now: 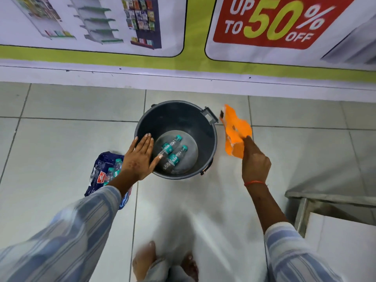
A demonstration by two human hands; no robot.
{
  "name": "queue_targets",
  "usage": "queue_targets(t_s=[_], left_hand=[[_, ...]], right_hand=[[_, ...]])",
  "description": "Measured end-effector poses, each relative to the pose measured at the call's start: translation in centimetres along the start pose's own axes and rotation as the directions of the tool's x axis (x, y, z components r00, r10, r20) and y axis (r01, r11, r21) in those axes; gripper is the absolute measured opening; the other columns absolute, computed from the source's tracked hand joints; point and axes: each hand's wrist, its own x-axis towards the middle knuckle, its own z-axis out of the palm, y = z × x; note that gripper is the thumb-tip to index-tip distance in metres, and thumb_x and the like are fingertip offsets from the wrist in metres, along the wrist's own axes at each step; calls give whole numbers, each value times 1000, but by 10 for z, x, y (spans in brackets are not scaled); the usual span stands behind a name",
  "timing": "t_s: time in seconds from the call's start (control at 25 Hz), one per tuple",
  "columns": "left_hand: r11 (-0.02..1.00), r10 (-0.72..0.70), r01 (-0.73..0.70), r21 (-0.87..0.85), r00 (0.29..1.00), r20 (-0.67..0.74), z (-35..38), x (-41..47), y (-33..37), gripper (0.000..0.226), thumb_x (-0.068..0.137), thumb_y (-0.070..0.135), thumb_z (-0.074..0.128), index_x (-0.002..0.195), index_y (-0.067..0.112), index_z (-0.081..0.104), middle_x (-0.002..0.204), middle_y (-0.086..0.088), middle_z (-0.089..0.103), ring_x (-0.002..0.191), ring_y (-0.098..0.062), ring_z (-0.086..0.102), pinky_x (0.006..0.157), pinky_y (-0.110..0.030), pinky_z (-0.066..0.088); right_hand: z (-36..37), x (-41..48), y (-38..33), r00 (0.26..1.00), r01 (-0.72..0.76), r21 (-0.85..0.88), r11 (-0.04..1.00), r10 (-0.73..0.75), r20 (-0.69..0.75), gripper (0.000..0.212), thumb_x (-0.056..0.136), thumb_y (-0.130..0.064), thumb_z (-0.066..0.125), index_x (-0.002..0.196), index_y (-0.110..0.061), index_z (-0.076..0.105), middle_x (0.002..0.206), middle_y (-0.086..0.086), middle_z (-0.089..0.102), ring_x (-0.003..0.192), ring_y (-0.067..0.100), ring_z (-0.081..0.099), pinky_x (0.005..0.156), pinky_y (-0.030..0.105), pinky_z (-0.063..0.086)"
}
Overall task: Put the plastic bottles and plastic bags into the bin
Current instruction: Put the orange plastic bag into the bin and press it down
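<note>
The right hand (256,161) grips a crumpled orange plastic bag (236,132) beside the round dark grey plastic bin (205,137); the left hand (140,157) hovers over its rim, fingers spread flat, empty

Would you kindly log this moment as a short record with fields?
bin: dark round bin on tiled floor, near the wall
in bin: two plastic bottles with teal caps, lying flat
left hand: left hand open, fingers spread over the bin rim
right hand: right hand gripping an orange plastic bag beside the bin
still out: blue plastic bag and bottles left of bin
</note>
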Motion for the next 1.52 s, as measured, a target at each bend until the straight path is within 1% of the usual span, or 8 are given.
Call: queue_targets(t_s=[0.16, 0.28, 0.44, 0.56, 0.76, 0.84, 1.08, 1.52], left_hand=[[996, -89, 90, 12, 996, -13, -3, -6, -8, 75, 92, 56, 2, 150, 7, 4, 161, -13, 5, 149, -26, 4, 122, -45, 3], [995, -96, 96, -19, 995, -31, 0, -13, -11, 67, 97, 49, 9, 149, 7, 3, 161, -14, 4, 149, -26, 4, 121, -45, 3], [982, -143, 131, -135, 986, -81, 5, -27, -11, 68, 92, 41, 2, 149, 5, 6, 161, -14, 6, 149, -25, 5, 121, -45, 4], [975, -138, 117, -186, 985, -103, 11, -36, -10, 66, 92, 40, 4, 149, 7, 5, 161, -13, 5, 149, -24, 4, 121, -44, 3], [970, -142, 121, -209, 986, -88, 11, -36, -10, 65, 94, 41, 9, 150, 9, 3, 161, -11, 3, 149, -22, 1, 122, -44, 2], [970, -141, 121, -210, 986, -86, 12, -37, -9, 64, 95, 42, 9, 150, 9, 1, 161, -10, 1, 149, -22, 0, 122, -44, 2], [944, -201, 164, -288, 974, -103, 1, -57, -4, 65, 99, 45, 22, 150, 9, 4, 161, -10, 1, 149, -22, -1, 123, -44, 1], [843, -403, 484, -235, 858, 320, 134, -89, -54, 70, 99, 32, 40, 148, 0, 1, 159, -21, 4, 148, -34, 4, 122, -45, 10]], right_hand=[[-24, 4, -46, 946, 230, 138, 963, -188, -266, 37, 84, -7, 65, 120, -1, 63, 113, 21, 72, 94, 39, 71, 80, 50, 59], [-5, -16, -74, 911, 384, 134, 913, -352, -215, 42, 79, -3, 71, 120, -3, 64, 121, 16, 69, 105, 34, 68, 86, 45, 57], [44, -42, -98, 843, 502, 108, 858, -513, 158, 35, 73, 4, 72, 106, -6, 71, 114, 16, 73, 96, 32, 72, 73, 39, 62], [75, -39, -105, 727, 407, -23, 913, -308, 614, 24, 91, -13, 55, 113, -15, 65, 121, 16, 66, 108, 33, 63, 88, 37, 54], [105, -25, -122, 543, 300, 16, 954, -185, 819, 36, 102, -15, 40, 135, -2, 45, 139, 29, 46, 126, 41, 44, 97, 25, 47], [107, -27, -126, 569, 279, 38, 960, -197, 799, 45, 100, -13, 42, 142, 0, 32, 148, 24, 37, 136, 38, 35, 107, 25, 41], [76, -36, -109, 884, 176, -73, 982, -124, 451, 58, 97, -25, 44, 147, -6, 22, 157, 16, 24, 146, 30, 20, 121, 47, 14], [111, -58, -74, 914, 317, -43, 947, -294, 281, 64, 91, -38, 21, 142, -3, 37, 151, 17, 37, 144, 32, 28, 119, 54, 12]])
